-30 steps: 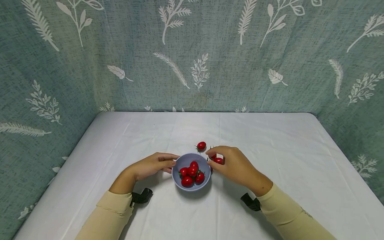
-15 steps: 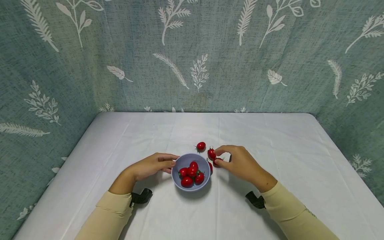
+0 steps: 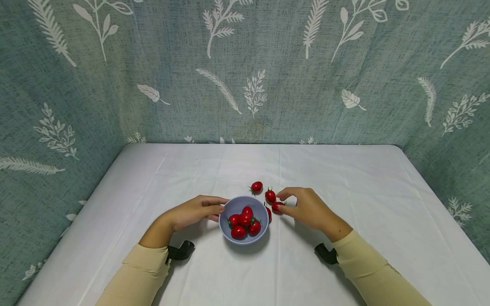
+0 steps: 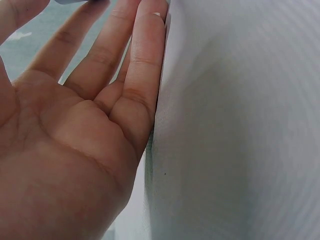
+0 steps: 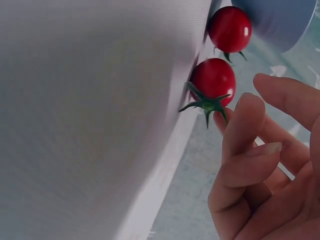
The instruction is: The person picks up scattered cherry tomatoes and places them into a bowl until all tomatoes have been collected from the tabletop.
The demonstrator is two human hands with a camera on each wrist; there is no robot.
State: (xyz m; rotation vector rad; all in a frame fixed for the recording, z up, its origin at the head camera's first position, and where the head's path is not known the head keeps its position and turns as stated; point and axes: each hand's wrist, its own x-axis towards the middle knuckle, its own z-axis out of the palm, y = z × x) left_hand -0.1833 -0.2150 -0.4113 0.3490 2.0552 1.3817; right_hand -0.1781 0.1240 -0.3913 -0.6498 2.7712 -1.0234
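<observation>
In the head view a blue-grey bowl (image 3: 226, 233) holds several red cherry tomatoes (image 3: 239, 232). My left hand (image 3: 195, 211) grips the bowl's left side, thumb at the rim; its other fingers run behind and under the wall. My right hand (image 3: 308, 209) is right of the bowl with thumb and index finger apart and nothing between them. Its thumb tip is right by a loose cherry tomato (image 3: 277, 207). In the right wrist view that tomato (image 5: 214, 80) shows its green calyx toward the fingers, with another tomato (image 5: 230, 29) beyond it near the bowl (image 5: 280, 20).
More loose cherry tomatoes lie near the bowl: one behind it (image 3: 257, 187), one to its upper right (image 3: 270, 196) and one against its right rim (image 3: 269, 213). A white cloth (image 3: 344, 170) covers the table. Green leaf-patterned fabric (image 3: 287, 93) stands at the back and sides.
My right hand has drawn back to the right from the bowl's rim, uncovering the loose tomatoes there. The left hand and the bowl have stayed in place.
</observation>
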